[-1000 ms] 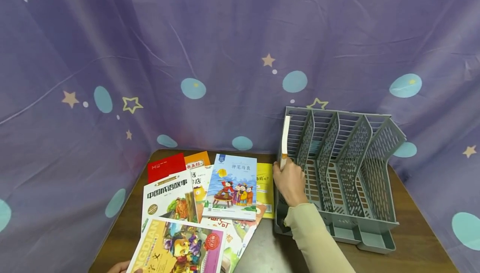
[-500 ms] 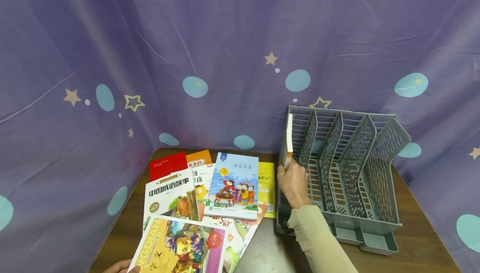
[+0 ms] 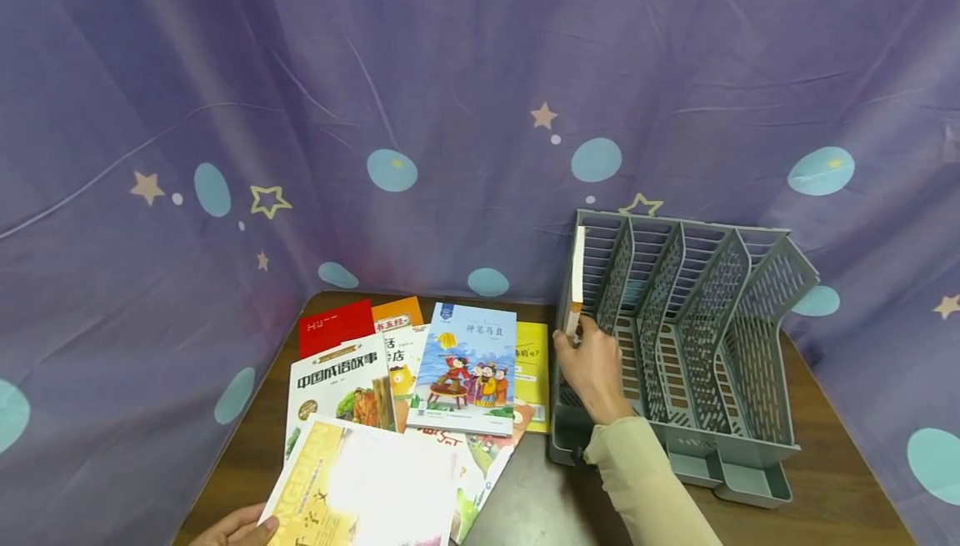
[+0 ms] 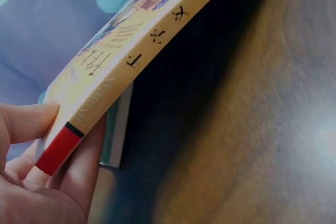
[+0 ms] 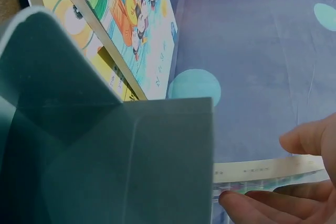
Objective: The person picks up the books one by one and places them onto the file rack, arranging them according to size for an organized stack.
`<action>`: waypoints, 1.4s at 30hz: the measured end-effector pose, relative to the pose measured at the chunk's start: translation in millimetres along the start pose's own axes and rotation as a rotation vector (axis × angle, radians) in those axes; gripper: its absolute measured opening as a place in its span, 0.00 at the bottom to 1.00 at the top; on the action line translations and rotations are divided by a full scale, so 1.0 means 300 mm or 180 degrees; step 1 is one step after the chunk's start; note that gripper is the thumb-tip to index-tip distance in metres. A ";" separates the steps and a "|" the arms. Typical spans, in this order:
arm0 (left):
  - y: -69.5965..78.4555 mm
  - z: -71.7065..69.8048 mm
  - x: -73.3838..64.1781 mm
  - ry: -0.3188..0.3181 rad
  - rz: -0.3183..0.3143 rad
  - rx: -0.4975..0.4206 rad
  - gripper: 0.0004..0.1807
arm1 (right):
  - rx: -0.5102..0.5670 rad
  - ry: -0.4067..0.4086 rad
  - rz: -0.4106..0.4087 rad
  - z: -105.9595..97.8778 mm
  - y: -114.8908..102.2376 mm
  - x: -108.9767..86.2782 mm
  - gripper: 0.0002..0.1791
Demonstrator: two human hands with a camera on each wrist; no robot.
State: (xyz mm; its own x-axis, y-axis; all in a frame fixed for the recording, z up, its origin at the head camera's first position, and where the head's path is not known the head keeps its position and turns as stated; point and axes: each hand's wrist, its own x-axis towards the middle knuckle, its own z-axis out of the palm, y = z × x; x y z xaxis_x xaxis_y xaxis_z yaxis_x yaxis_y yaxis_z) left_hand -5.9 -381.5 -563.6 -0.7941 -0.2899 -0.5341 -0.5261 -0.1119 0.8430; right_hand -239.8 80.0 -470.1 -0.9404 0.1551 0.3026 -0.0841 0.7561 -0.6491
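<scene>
My left hand (image 3: 238,527) pinches a yellow picture book (image 3: 311,479) by its lower left corner, thumb on the cover; glare whitens much of it in the head view. The left wrist view shows its yellow spine (image 4: 121,74) with a red end. At the right stands a grey-green desktop file rack (image 3: 720,304). A thin book (image 3: 577,267) is upright in its leftmost slot. Beside that book's lower end is my right hand (image 3: 596,369). In the right wrist view, the thumb is apart from the book's pale spine (image 5: 257,170), and the other fingers lie along its far side.
Overlapping books lie left of the rack: a blue one (image 3: 465,371) on top, a white one (image 3: 337,388), a red one (image 3: 337,328) and a yellow one (image 3: 534,371). Small open trays (image 3: 753,483) line the rack's front. A purple patterned curtain (image 3: 450,87) hangs behind the table.
My right hand's fingers have loosened and spread from the upright book, which stays in the slot. The left hand has raised and tilted its book slightly, bringing glare onto the cover.
</scene>
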 end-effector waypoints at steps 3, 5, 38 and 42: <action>0.043 0.029 -0.030 0.0148 0.0025 0.0022 0.45 | 0.0013 -0.0049 -0.0034 -0.017 0.001 -0.013 0.29; 0.072 0.051 -0.050 0.0209 0.0069 0.0007 0.41 | -0.0016 -0.0079 -0.0083 -0.029 -0.001 -0.026 0.31; 0.449 0.402 -0.226 0.0158 0.1181 -0.0772 0.11 | 0.0193 0.0444 -0.1609 -0.193 -0.088 -0.217 0.26; 0.474 0.459 -0.228 0.0215 0.1139 -0.0919 0.12 | 0.0201 0.0371 -0.1858 -0.187 -0.102 -0.232 0.27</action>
State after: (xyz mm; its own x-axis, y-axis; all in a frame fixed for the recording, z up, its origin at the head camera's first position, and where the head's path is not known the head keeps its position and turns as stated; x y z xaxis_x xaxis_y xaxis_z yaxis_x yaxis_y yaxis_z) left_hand -68.3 -246.8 -416.0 -0.8837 -0.4187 -0.2093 -0.1089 -0.2510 0.9618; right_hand -153.1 81.6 -432.1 -0.6909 -0.2031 0.6939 -0.5988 0.6986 -0.3917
